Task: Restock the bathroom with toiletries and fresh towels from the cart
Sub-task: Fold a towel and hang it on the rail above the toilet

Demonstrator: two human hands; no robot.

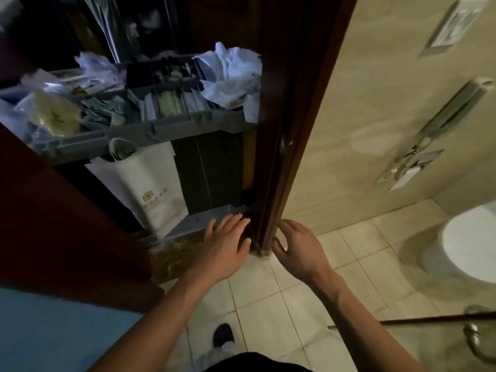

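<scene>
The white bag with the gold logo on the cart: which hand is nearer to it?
Left. The left hand is just right of the white bag, by its lower end; the right hand is farther right, beyond the dark door frame.

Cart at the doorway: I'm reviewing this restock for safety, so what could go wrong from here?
1. The left hand and right hand are empty and appear close to the door frame. Fingers could get pinched if the cart rolls against it.
2. The crumpled white cloths overhang the cart's top right corner and might drop when something is pulled out.
3. The cart's top is crowded and dim, so a wrong packet may be grabbed.
</scene>
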